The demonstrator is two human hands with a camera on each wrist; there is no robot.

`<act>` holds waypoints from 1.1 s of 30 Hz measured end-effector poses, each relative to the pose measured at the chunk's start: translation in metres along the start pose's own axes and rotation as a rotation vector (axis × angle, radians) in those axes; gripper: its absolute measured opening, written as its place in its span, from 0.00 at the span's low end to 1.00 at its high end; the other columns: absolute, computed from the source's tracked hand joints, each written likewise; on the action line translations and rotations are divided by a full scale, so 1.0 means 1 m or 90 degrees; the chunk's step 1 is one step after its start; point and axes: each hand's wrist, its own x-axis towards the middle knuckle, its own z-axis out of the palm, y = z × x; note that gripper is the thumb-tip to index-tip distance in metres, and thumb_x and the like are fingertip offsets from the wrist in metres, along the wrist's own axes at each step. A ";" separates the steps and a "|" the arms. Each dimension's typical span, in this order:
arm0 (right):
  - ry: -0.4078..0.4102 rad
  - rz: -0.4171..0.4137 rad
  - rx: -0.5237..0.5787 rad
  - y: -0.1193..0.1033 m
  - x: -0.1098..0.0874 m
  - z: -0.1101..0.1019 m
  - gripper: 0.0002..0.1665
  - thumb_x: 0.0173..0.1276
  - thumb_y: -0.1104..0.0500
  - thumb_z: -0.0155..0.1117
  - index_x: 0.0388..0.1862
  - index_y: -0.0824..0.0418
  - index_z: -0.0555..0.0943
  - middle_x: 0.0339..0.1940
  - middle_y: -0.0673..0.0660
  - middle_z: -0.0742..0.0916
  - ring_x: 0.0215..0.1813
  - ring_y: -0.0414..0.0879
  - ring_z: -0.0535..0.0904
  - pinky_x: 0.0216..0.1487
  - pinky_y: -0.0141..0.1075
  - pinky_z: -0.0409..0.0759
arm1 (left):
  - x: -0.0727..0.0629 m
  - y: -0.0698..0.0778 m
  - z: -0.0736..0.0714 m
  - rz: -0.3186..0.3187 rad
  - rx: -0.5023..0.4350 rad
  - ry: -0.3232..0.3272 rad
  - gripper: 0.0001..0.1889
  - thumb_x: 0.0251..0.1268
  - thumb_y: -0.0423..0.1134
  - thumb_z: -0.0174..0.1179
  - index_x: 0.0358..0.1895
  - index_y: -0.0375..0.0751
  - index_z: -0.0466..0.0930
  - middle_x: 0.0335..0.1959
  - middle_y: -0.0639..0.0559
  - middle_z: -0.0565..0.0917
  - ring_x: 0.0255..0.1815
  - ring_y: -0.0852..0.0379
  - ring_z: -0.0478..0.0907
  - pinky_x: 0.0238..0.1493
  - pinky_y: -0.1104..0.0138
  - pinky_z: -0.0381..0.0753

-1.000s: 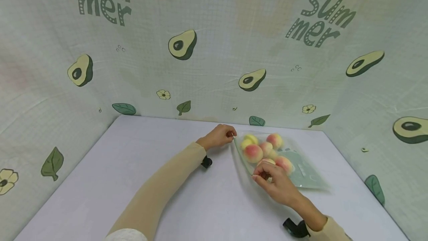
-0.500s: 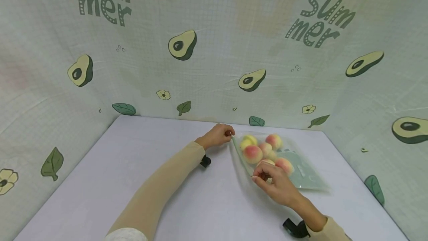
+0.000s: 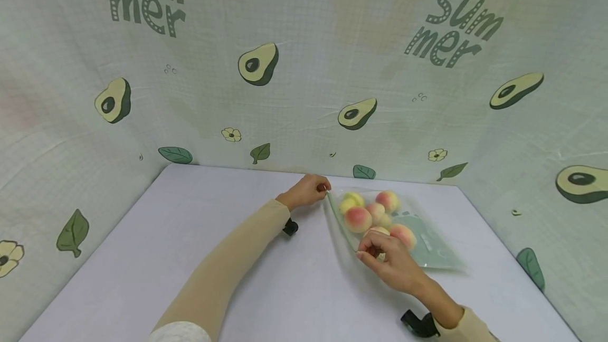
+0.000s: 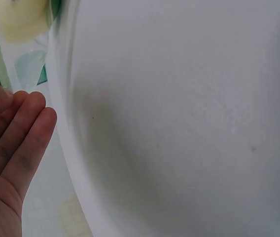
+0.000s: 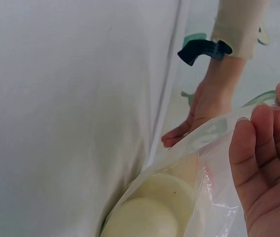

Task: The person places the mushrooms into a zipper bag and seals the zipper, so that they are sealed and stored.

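A clear plastic bag [image 3: 434,247] with a green strip along its mouth lies on the right half of the table. Inside it are several pink-and-yellow peaches [image 3: 358,219] and some yellow fruit [image 3: 348,205]. My left hand [image 3: 306,191] pinches the far end of the bag's mouth between thumb and fingertips. At the near end, my right hand [image 3: 393,262] pinches the other corner, so the edge stretches between the two hands. In the right wrist view the mouth gapes a little, and pale round fruit [image 5: 142,219] shows inside the film.
The white table [image 3: 266,289] runs up to a cloth backdrop [image 3: 304,94] printed with avocados and leaves, which also stands at both sides. Black wrist mounts [image 3: 420,324] stick out below the beige sleeves [image 3: 228,268].
My left hand has shifted slightly left, drawing the far end of the bag's mouth with it. The right hand keeps its pinch in nearly the same place.
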 end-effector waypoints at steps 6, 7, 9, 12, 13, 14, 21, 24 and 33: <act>-0.002 -0.010 0.008 -0.001 0.000 0.001 0.11 0.63 0.66 0.66 0.32 0.50 0.77 0.27 0.44 0.79 0.28 0.36 0.75 0.27 0.29 0.77 | 0.000 -0.002 -0.002 -0.013 -0.007 0.002 0.10 0.61 0.27 0.57 0.44 0.40 0.83 0.34 0.52 0.82 0.33 0.59 0.75 0.32 0.72 0.75; -0.002 -0.012 0.009 -0.001 0.000 0.001 0.11 0.63 0.67 0.66 0.32 0.50 0.77 0.27 0.44 0.79 0.28 0.36 0.75 0.27 0.29 0.77 | 0.000 -0.002 -0.002 -0.015 -0.007 0.001 0.10 0.61 0.27 0.57 0.44 0.41 0.83 0.34 0.52 0.81 0.33 0.59 0.75 0.32 0.72 0.75; -0.004 -0.011 0.010 -0.001 0.000 0.001 0.11 0.62 0.66 0.66 0.32 0.50 0.77 0.27 0.44 0.79 0.28 0.36 0.75 0.27 0.29 0.77 | 0.000 -0.004 -0.002 -0.023 -0.006 0.001 0.10 0.61 0.27 0.57 0.44 0.42 0.83 0.34 0.52 0.81 0.33 0.59 0.75 0.31 0.72 0.75; -0.007 -0.008 0.009 -0.001 0.000 0.002 0.11 0.63 0.66 0.67 0.32 0.49 0.77 0.27 0.44 0.79 0.28 0.36 0.75 0.28 0.29 0.77 | 0.000 -0.005 -0.003 -0.029 -0.005 0.001 0.11 0.62 0.27 0.57 0.44 0.42 0.82 0.34 0.52 0.81 0.32 0.59 0.75 0.30 0.72 0.75; -0.008 -0.007 0.008 -0.001 0.000 0.002 0.11 0.63 0.66 0.66 0.32 0.49 0.77 0.27 0.43 0.79 0.28 0.36 0.75 0.28 0.29 0.77 | 0.000 -0.006 -0.003 -0.030 -0.006 0.001 0.11 0.62 0.27 0.57 0.44 0.42 0.82 0.33 0.52 0.81 0.32 0.59 0.75 0.30 0.72 0.75; -0.009 -0.006 0.007 -0.001 0.000 0.002 0.11 0.63 0.66 0.66 0.32 0.49 0.77 0.27 0.43 0.79 0.28 0.36 0.75 0.28 0.29 0.77 | 0.000 -0.006 -0.003 -0.030 -0.008 0.001 0.11 0.62 0.27 0.57 0.44 0.42 0.82 0.33 0.52 0.80 0.32 0.58 0.74 0.30 0.71 0.75; -0.013 -0.005 -0.001 -0.002 -0.001 0.002 0.11 0.63 0.65 0.66 0.32 0.49 0.77 0.27 0.43 0.79 0.28 0.36 0.75 0.28 0.29 0.77 | 0.004 -0.008 -0.004 -0.027 -0.012 -0.003 0.11 0.61 0.27 0.56 0.43 0.41 0.82 0.32 0.52 0.80 0.31 0.59 0.74 0.28 0.72 0.74; -0.016 -0.003 0.000 -0.003 -0.002 0.002 0.11 0.63 0.65 0.66 0.32 0.49 0.77 0.27 0.43 0.79 0.28 0.36 0.75 0.28 0.29 0.77 | 0.005 -0.008 -0.005 -0.025 -0.006 -0.004 0.11 0.62 0.27 0.56 0.44 0.41 0.82 0.32 0.52 0.80 0.31 0.59 0.74 0.29 0.71 0.75; -0.017 -0.003 0.002 -0.006 0.000 0.001 0.11 0.63 0.65 0.67 0.33 0.49 0.78 0.27 0.44 0.79 0.29 0.37 0.76 0.29 0.29 0.77 | 0.007 -0.012 -0.006 -0.020 0.006 0.004 0.11 0.60 0.25 0.56 0.43 0.40 0.83 0.31 0.52 0.80 0.31 0.59 0.73 0.31 0.71 0.73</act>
